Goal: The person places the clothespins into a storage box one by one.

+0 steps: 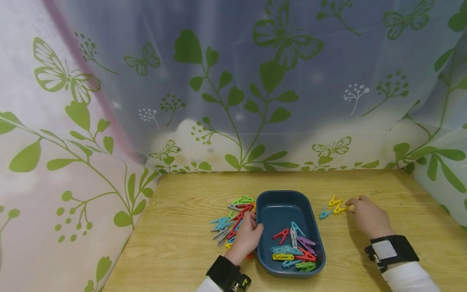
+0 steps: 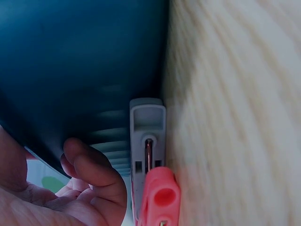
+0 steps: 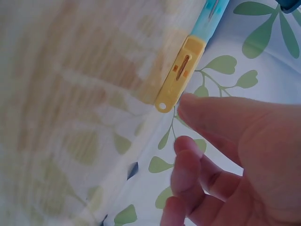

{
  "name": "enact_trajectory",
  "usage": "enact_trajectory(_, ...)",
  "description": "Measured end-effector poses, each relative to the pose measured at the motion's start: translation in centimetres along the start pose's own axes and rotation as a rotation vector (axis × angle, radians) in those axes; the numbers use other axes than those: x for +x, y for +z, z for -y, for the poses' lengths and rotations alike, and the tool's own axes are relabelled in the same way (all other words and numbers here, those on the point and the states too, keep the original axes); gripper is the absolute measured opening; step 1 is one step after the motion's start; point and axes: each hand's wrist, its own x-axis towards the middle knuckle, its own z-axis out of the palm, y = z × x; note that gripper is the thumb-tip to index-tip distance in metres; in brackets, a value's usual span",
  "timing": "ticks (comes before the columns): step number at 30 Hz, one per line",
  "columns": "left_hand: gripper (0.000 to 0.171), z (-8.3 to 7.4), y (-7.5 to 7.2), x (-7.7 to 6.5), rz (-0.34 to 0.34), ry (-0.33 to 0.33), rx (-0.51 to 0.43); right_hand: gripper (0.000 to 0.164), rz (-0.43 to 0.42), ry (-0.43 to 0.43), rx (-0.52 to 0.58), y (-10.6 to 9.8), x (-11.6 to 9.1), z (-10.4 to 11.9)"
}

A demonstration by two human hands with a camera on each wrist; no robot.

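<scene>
A dark blue plastic basin [image 1: 282, 202] stands on the table, holding several clothespins [image 1: 286, 250] of mixed colours in its near half. My left hand [image 1: 249, 234] grips its left rim, the thumb at the top edge and curled fingers against the outer wall [image 2: 84, 56]. Below those fingers lie a grey clothespin [image 2: 148, 122] and a red clothespin [image 2: 162, 195]. To the right of the basin, my right hand [image 1: 370, 217] has its thumb and fingers apart, the thumb tip beside a yellow clothespin [image 3: 180, 73]. Whether it touches the pin, I cannot tell.
A heap of several clothespins [image 1: 222, 223] lies left of the basin, partly behind my left hand. Another yellow clothespin [image 1: 333, 200] and a blue clothespin [image 1: 325, 213] lie near my right hand. A patterned curtain [image 1: 233, 121] borders the wooden table [image 1: 175, 243].
</scene>
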Motion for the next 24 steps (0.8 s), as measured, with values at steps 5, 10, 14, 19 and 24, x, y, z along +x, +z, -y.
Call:
enact_trajectory(5,0.025,-0.17,0.02,-0.12,-0.001,0.006,0.002,0.020,0.027,-0.012,-0.009,-0.20,0.26,-0.15)
enact_trajectory(10,0.025,-0.26,0.03,-0.16,0.003,0.006,-0.001,0.014,0.055,-0.015,-0.003,-0.38,0.50,-0.32)
enact_trajectory(14,0.026,-0.14,0.03,-0.12,0.001,0.009,0.005,0.009,0.085,-0.017,0.005,-0.37,0.73,-0.46)
enact_trajectory(19,0.026,-0.04,0.05,-0.12,-0.003,0.019,0.010,0.005,0.098,-0.023,-0.006,-0.13,0.79,-0.58)
enact_trajectory(24,0.026,-0.03,-0.04,-0.14,-0.005,0.023,0.004,0.004,0.084,-0.005,0.012,-0.08,0.58,-0.48)
